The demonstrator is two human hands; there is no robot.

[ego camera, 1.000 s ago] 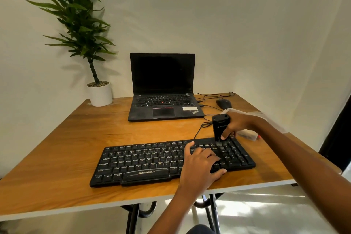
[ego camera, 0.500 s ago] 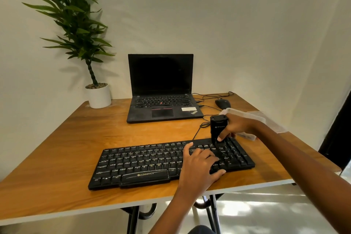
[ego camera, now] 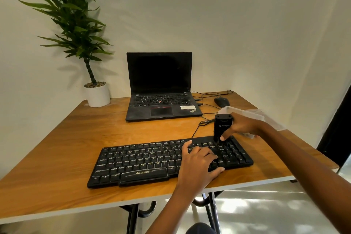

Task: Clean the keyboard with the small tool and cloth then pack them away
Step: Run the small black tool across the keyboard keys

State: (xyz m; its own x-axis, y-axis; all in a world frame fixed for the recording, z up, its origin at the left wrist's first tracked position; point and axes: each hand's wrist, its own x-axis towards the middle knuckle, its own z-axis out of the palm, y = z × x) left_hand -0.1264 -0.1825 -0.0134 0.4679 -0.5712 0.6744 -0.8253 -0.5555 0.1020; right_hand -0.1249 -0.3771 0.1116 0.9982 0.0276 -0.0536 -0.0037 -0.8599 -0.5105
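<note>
Brushing stage: gripping tool (ego camera: 222, 128) upright in right hand (ego camera: 242, 126) over right keys of keyboard (ego camera: 142, 159), bracing with relaxed, empty left hand (ego camera: 197, 165); next, probably working leftward along remaining rows.

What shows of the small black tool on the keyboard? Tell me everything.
The small tool is a black, boxy block, taller than wide, matte plastic by its look, with faint pale print on its front face. It stands about upright, its lower end on the keys at the far right part of the keyboard. The right hand grips it from the right, one fingertip low on its front. Whether bristles tip it cannot be told.
</note>
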